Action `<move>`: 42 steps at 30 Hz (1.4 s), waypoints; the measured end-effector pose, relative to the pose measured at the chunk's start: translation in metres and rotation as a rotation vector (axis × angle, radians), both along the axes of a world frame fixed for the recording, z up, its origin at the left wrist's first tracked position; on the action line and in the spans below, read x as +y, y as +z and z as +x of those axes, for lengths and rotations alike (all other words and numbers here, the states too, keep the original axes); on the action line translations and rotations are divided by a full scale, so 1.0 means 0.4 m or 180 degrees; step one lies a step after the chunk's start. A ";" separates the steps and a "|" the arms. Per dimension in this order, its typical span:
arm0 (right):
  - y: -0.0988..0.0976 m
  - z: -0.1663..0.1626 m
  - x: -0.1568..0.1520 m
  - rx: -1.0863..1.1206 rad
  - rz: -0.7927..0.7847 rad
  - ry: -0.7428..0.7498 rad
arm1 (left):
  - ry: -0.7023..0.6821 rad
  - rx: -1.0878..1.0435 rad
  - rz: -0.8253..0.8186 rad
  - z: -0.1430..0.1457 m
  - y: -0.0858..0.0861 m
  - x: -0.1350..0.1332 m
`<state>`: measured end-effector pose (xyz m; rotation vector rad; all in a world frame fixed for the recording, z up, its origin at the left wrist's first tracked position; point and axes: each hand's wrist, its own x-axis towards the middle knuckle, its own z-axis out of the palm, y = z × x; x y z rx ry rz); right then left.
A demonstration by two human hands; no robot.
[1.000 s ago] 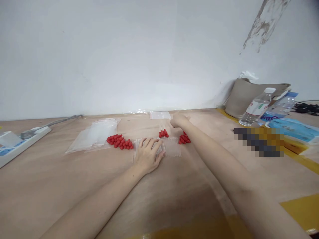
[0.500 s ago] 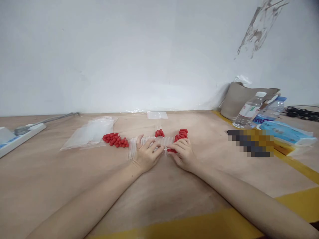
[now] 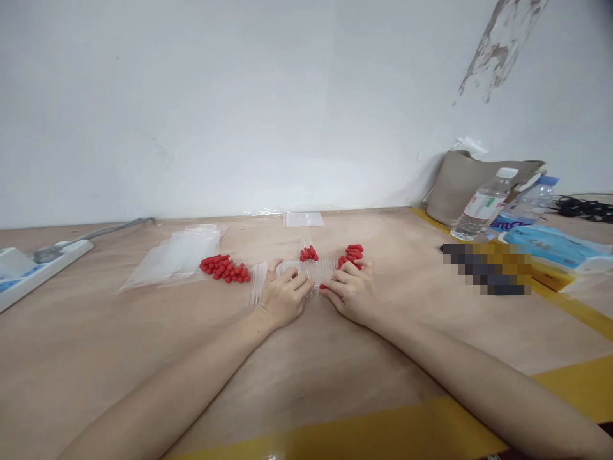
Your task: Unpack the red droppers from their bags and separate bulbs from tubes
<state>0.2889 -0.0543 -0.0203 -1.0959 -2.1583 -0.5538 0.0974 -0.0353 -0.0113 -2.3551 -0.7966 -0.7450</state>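
My right hand (image 3: 353, 295) is closed, pinching a small red rubber cap (image 3: 322, 287) between thumb and fingers. Left of it, my left hand (image 3: 286, 298) has its fingers curled, with the end of a clear thin tube (image 3: 312, 292) at the fingertips, close to the red cap. Beyond both hands lies a row of clear thin tubes (image 3: 324, 269), partly hidden by the fingers. More clear tubes (image 3: 257, 282) lie left of my left hand. A pile of red caps (image 3: 225, 269) rests further left, and another red pile (image 3: 353, 252) lies just behind my right hand.
Red-capped tubes (image 3: 309, 253) lie behind the row. Clear plastic bags (image 3: 177, 255) are to the left, with a power strip (image 3: 52, 271) at the edge. On the right stand water bottles (image 3: 483, 207), a tissue pack (image 3: 558, 249) and a grey-brown bag (image 3: 457, 188).
My left hand's raised finger has come down and its fingers are more curled. Less of the red cap shows in my right hand. The view has shifted slightly.
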 end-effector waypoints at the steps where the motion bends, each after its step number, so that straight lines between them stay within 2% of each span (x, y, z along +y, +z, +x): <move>1: 0.001 -0.002 -0.002 -0.0007 0.0052 -0.0023 | -0.0003 -0.0008 -0.0023 0.000 0.000 -0.001; 11: 0.010 -0.005 -0.020 -0.0066 0.0616 -0.0147 | 0.0085 -0.0398 -0.0406 0.007 0.016 -0.016; 19: 0.004 0.012 -0.016 0.0141 0.0215 -0.0112 | 0.0092 -0.0534 -0.0835 0.004 0.037 -0.029; 22: 0.016 0.010 -0.014 0.0084 0.0202 -0.0015 | 0.0107 -0.0451 -0.0752 -0.001 0.041 -0.025; 24: 0.025 0.007 -0.012 0.0155 0.0013 0.0093 | 0.0099 -0.0398 -0.0539 -0.004 0.042 -0.020; 28: 0.034 0.001 -0.005 0.0419 -0.0704 0.0243 | 0.0053 -0.0324 -0.0145 -0.005 0.040 -0.012; 37: 0.051 0.012 0.003 0.0362 -0.2208 0.0747 | -0.0227 0.0055 0.0609 -0.011 0.029 -0.010; 40: 0.059 0.010 -0.002 0.0330 -0.2247 0.0740 | -0.0308 -0.0005 0.0636 -0.010 0.021 -0.012; 42: 0.058 0.006 -0.006 0.0276 -0.1953 0.0608 | -0.0300 -0.0016 0.0524 -0.008 0.017 -0.013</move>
